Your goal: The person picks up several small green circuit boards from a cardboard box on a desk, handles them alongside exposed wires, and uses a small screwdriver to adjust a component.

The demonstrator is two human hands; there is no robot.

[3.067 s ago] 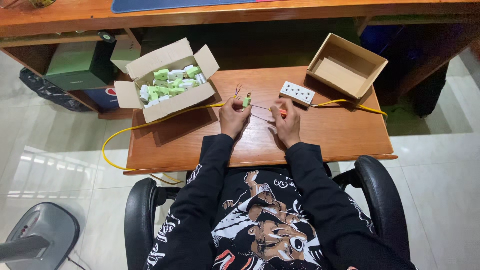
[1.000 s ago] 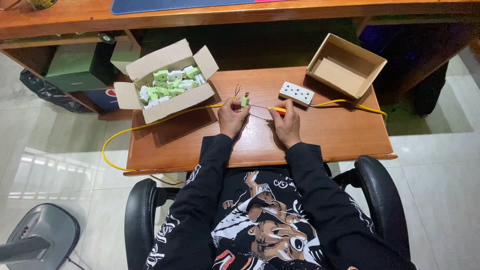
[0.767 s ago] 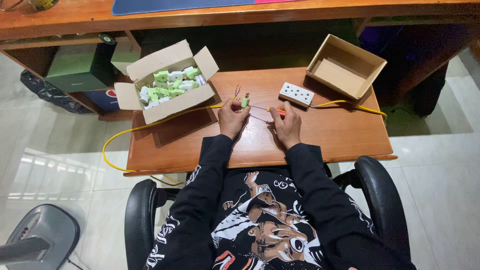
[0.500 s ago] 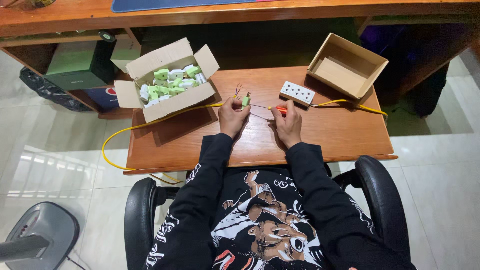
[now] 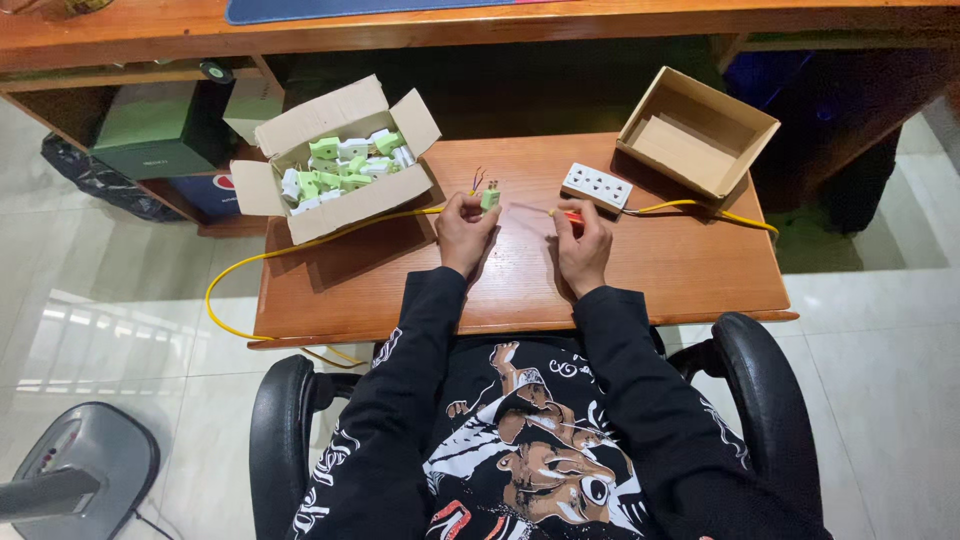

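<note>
Wooden table (image 5: pixel 400 290) on pale tiled floor (image 5: pixel 120 330); hands gripping green plug (image 5: pixel 490 198) and screwdriver (image 5: pixel 566 214).

Bare desk (image 5: pixel 690 270) right; plug box (image 5: pixel 340 160) blocks left.

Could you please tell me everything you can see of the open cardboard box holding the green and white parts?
The open cardboard box is plain brown with all four flaps spread outward. It sits at the far left corner of the small wooden table, partly overhanging the edge. Green and white plugs lie loose inside. A yellow cable runs along its front. Neither hand touches it.
</note>
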